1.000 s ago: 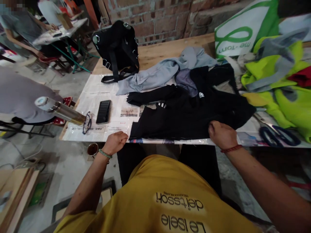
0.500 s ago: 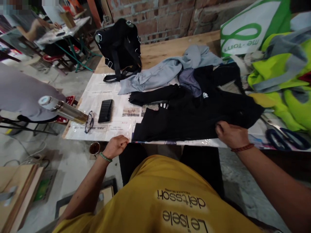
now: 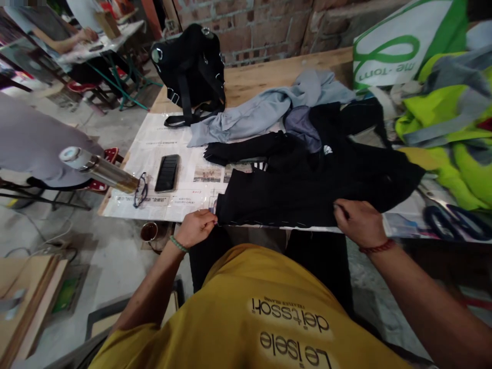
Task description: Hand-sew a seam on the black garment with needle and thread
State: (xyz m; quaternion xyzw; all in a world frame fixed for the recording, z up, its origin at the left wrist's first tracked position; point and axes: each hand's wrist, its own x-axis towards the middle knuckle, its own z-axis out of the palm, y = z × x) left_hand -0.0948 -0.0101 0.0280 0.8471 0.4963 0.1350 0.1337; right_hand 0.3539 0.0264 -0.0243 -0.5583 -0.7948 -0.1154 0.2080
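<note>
Bottle (image 3: 103, 171): at the left end of the table (image 3: 261, 82), glasses (image 3: 141, 190) just beside its base.
Phone (image 3: 167, 173): flat on newspaper (image 3: 184, 199), right of the glasses and set back from the near edge.
Working room: a strip of print shows between the phone and the left hand (image 3: 197, 228).
Far side: backpack (image 3: 192, 72) to the left, then a grey garment (image 3: 253, 115) lying behind the black garment (image 3: 284, 195).
Black garment: spread mid-table between the two hands, its lower border along the near table edge, pale stitch-like dashes on it.
Right end: scissors (image 3: 453, 215) near the right hand (image 3: 359, 221), lime cloth (image 3: 453, 113) heaped beyond them, a white-and-green bag (image 3: 400, 51) behind.
Left grip: fingertips pinched together on the black garment's near left corner; any thread there is too small to tell.
Right grip: fingers curled closed, thumb against forefinger, nipping the near border farther right; the palm is hidden.
</note>
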